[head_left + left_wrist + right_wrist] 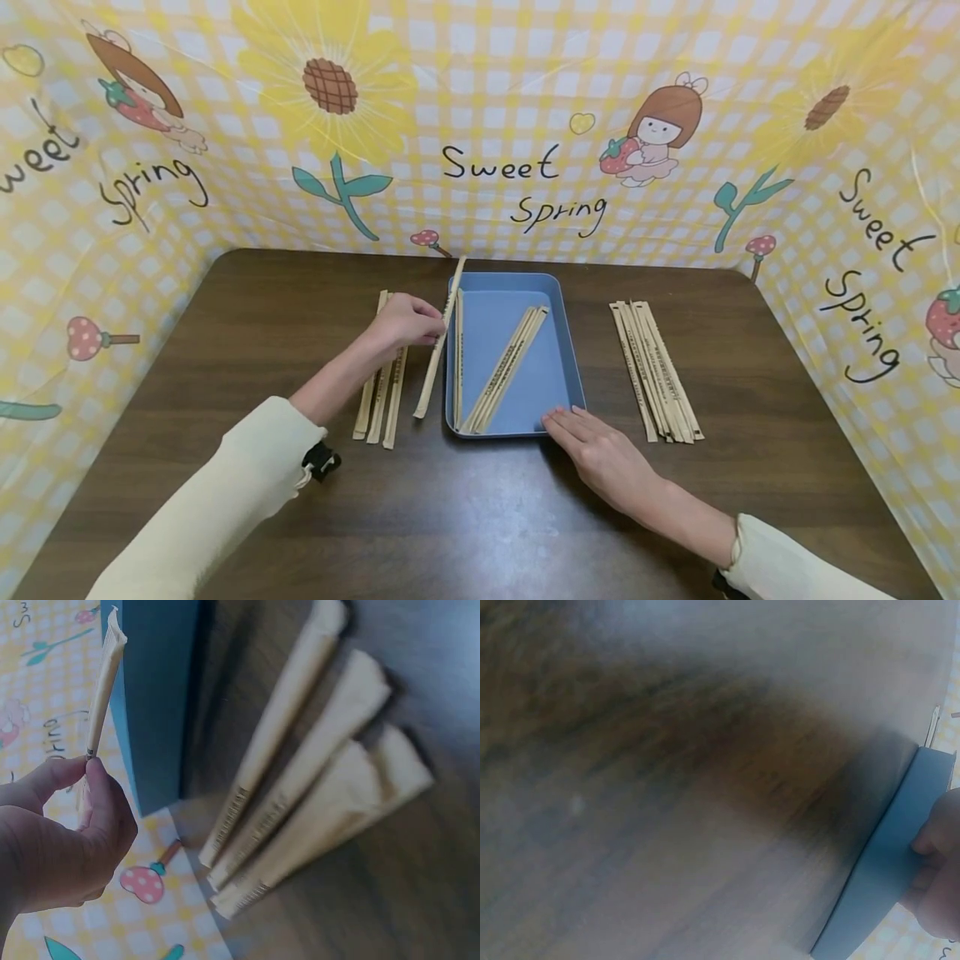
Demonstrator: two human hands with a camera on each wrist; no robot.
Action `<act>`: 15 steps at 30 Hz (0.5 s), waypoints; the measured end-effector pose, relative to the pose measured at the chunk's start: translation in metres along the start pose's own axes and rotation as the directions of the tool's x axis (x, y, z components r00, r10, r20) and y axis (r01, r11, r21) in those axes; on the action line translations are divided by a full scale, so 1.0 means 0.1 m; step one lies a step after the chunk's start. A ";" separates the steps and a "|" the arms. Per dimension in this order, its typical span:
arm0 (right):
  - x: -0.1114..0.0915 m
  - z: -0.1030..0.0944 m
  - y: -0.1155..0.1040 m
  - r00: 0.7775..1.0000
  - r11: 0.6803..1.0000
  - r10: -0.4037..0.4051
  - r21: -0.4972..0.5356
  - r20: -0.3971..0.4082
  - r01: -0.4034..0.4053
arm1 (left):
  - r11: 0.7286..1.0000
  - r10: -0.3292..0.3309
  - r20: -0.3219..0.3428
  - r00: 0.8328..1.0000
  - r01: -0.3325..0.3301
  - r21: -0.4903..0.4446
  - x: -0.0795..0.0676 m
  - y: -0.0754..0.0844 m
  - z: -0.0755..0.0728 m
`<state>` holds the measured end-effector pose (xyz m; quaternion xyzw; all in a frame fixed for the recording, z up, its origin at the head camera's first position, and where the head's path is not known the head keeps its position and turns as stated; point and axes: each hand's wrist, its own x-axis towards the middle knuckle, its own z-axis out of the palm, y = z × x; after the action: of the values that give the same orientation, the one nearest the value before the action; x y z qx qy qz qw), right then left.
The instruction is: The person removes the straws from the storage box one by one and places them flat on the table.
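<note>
Head camera: left hand (pixel 408 321) pinches wrapped stick (pixel 430 377), right hand (pixel 603 457) touches tray (pixel 553 358).

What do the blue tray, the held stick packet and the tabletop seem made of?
Blue tray: probably plastic; smooth, low sheen, moulded-looking rounded corners.
Held stick packet: wrapper likely matte paper, from its tan colour and flat, crimped-looking end; contents hidden.
Tabletop: wood or wood-look laminate, slightly glossy, with streaky grain and a soft reflection.
</note>
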<state>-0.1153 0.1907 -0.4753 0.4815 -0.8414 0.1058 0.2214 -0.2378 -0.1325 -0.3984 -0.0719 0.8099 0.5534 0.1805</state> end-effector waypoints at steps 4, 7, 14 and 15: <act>0.00 0.00 0.00 1.000 1.000 -0.003 0.001 0.000 0.003 | 1.000 0.001 -0.019 1.000 -0.001 0.024 0.00 -0.13 -0.10; -0.01 0.01 0.00 1.000 1.000 -0.002 -0.003 0.002 0.002 | 1.000 0.008 -0.040 0.999 -0.007 0.024 0.00 -0.20 -0.18; -0.01 0.00 0.00 1.000 1.000 0.004 -0.001 0.003 -0.004 | 0.999 -0.041 -0.083 0.996 0.041 0.002 -0.02 -0.35 -0.36; -0.01 0.00 0.00 1.000 1.000 0.004 -0.002 0.004 -0.004 | 0.999 -0.049 -0.087 0.995 0.050 0.002 -0.02 -0.38 -0.39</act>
<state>-0.1149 0.1913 -0.4753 0.4797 -0.8430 0.1044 0.2200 -0.2323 -0.1830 -0.4181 -0.1156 0.8162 0.5434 0.1589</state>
